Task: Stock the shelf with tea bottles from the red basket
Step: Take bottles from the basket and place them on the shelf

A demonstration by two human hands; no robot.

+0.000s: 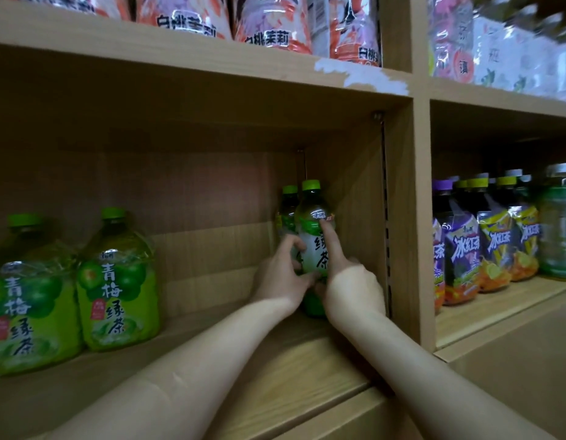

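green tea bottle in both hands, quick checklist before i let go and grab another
1. Bottle upright: ok, cap on top.
2. Label facing out: ok, the characters face the camera.
3. Base flat on the shelf: cannot tell, the left hand and right hand grip its lower half.
4. In line with the rear bottle: ok, close in front of it.
5. Room to the left: ok, bare shelf up to the big bottles.
6. Basket stock: cannot tell, not in view.
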